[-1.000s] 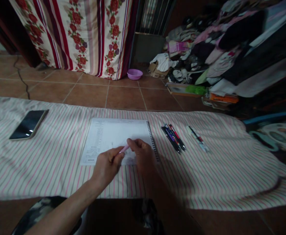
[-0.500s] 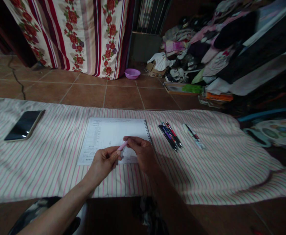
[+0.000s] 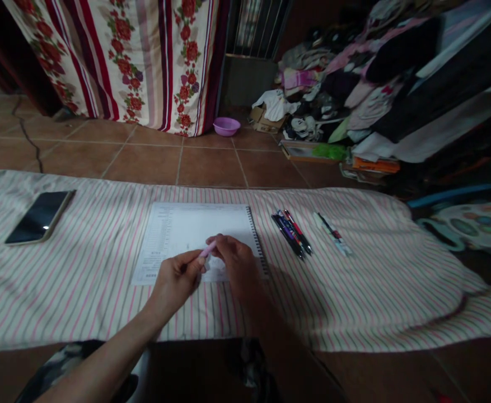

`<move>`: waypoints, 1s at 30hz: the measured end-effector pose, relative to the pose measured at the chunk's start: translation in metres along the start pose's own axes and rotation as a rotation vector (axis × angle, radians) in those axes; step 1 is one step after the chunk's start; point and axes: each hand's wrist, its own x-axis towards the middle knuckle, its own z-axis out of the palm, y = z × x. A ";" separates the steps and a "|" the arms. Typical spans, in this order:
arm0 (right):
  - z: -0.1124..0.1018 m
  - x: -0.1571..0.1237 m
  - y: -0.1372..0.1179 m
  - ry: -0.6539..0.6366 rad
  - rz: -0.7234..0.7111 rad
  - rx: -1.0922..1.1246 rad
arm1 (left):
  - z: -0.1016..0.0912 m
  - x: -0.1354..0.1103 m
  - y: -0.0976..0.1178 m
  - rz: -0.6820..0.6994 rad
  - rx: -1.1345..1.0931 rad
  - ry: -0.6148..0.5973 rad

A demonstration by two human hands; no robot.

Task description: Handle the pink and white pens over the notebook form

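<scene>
Between my two hands is a slim pink pen-like stick, slanted up to the right; its exact kind is too small to tell. My left hand pinches its lower end with thumb and fingertips. Its upper end lies at the fingertips of my right hand, whose fingers are closed and partly hidden by the hand's back. Both hands are above a spiral-bound notebook with a white page, faint print down its left side and black coils on the right.
Several pens lie together right of the notebook, with a few pale ones farther right. A phone rests at the left on the striped cloth. Beyond are a purple basin, a floral curtain and heaped clothes.
My right hand has shifted slightly left and turned, its fingers curling more. The pink stick has moved slightly left and up with both hands. The notebook and pens stay put.
</scene>
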 end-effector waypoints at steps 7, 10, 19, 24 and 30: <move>-0.009 -0.001 -0.011 -0.132 0.066 0.222 | 0.003 0.000 0.016 -0.076 -0.123 -0.090; -0.011 0.000 -0.014 -0.107 0.067 0.197 | 0.005 -0.003 0.017 -0.036 -0.109 -0.098; -0.014 -0.001 -0.013 -0.061 0.024 0.091 | -0.001 -0.008 0.014 0.161 0.159 -0.120; -0.007 -0.003 -0.012 0.090 -0.036 -0.098 | 0.000 -0.011 0.013 0.211 0.395 -0.048; 0.000 -0.003 -0.010 0.147 -0.016 -0.124 | 0.005 -0.008 0.006 0.235 0.407 0.039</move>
